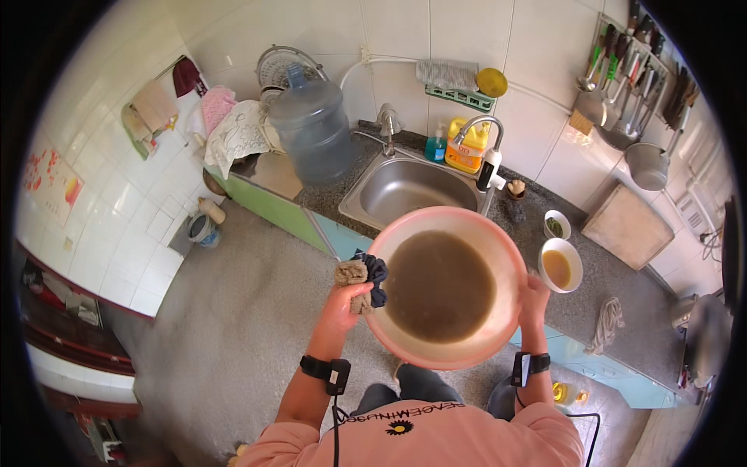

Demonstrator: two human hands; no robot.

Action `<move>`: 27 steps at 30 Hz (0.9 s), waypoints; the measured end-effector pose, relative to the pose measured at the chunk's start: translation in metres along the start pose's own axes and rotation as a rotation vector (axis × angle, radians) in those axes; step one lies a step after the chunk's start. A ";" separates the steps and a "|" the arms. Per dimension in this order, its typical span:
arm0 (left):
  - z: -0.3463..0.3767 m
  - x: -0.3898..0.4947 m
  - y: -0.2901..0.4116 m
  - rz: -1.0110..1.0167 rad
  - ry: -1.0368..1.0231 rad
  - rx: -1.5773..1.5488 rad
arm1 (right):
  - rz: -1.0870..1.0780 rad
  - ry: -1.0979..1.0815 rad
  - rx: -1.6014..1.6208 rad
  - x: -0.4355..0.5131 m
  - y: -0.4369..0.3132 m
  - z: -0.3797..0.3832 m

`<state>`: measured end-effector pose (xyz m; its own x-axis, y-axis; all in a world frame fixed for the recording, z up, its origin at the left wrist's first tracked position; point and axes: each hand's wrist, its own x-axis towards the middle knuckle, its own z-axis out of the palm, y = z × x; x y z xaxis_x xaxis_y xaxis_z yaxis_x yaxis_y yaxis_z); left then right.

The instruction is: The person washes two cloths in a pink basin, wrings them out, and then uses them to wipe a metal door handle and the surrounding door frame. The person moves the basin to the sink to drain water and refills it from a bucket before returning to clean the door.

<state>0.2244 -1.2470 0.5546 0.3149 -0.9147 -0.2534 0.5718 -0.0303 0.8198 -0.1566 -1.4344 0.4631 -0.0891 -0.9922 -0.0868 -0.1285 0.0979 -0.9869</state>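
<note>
A large pink-rimmed plastic basin holding murky brown water is held up before me, close to the counter's front edge. My right hand grips its right rim, the fingers partly hidden behind it. Wrung-up cloths, one brown and one dark, are bunched in my left hand at the basin's left rim. Whether that hand also bears on the rim, I cannot tell. Just beyond the basin lies the stainless steel sink, with a curved faucet at its right.
A big blue water bottle stands left of the sink. Along the right counter are a bowl of yellowish liquid, a small bowl of greens, a grey rag and a cutting board. A bucket stands on the floor at left.
</note>
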 end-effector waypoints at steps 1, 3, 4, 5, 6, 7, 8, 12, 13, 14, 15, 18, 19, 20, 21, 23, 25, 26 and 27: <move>-0.003 0.018 0.003 -0.061 -0.006 -0.027 | 0.055 0.024 -0.045 0.005 0.000 0.004; -0.007 0.059 0.005 -0.186 -0.013 -0.096 | 0.029 0.036 -0.103 0.028 -0.005 0.017; -0.009 0.076 0.005 -0.215 -0.028 -0.093 | 0.040 0.057 -0.079 0.035 -0.010 0.021; -0.010 0.095 0.002 -0.230 -0.031 -0.104 | 0.033 0.052 -0.020 0.044 -0.014 0.024; -0.010 0.112 0.000 -0.244 -0.034 -0.114 | 0.028 0.069 -0.079 0.053 -0.020 0.027; -0.013 0.128 -0.001 -0.216 -0.093 -0.155 | 0.053 0.111 -0.154 0.061 -0.023 0.031; -0.017 0.145 -0.002 -0.302 -0.058 -0.116 | 0.036 0.114 -0.179 0.070 -0.027 0.035; -0.033 0.204 0.000 -0.448 -0.073 0.042 | 0.056 0.130 -0.265 0.102 -0.038 0.052; -0.036 0.216 0.001 -0.500 -0.095 0.033 | 0.094 0.129 -0.244 0.106 -0.041 0.056; -0.038 0.232 0.003 -0.524 -0.132 0.026 | 0.103 0.186 -0.316 0.113 -0.044 0.061; -0.040 0.247 0.004 -0.531 -0.176 0.006 | 0.080 0.211 -0.356 0.117 -0.046 0.065; -0.045 0.278 0.006 -0.694 -0.251 0.018 | 0.170 0.234 -0.360 0.128 -0.059 0.072; -0.047 0.287 0.008 -0.737 -0.277 0.017 | 0.188 0.254 -0.412 0.132 -0.064 0.075; -0.048 0.294 0.008 -0.764 -0.286 0.025 | 0.205 0.277 -0.461 0.135 -0.068 0.078; -0.049 0.301 0.008 -0.782 -0.303 0.026 | 0.241 0.289 -0.477 0.139 -0.073 0.082; -0.051 0.309 0.008 -0.828 -0.328 0.022 | 0.248 0.299 -0.511 0.144 -0.082 0.086; -0.052 0.314 0.008 -0.871 -0.332 0.021 | 0.267 0.295 -0.552 0.149 -0.091 0.090; -0.054 0.316 0.008 -0.888 -0.338 -0.002 | 0.263 0.295 -0.515 0.153 -0.094 0.093; -0.054 0.318 0.008 -0.901 -0.342 -0.025 | 0.256 0.304 -0.554 0.155 -0.098 0.094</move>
<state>0.3702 -1.5158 0.4528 -0.4859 -0.6201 -0.6159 0.5083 -0.7738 0.3780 -0.0646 -1.6045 0.5334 -0.4473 -0.8748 -0.1859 -0.5457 0.4316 -0.7183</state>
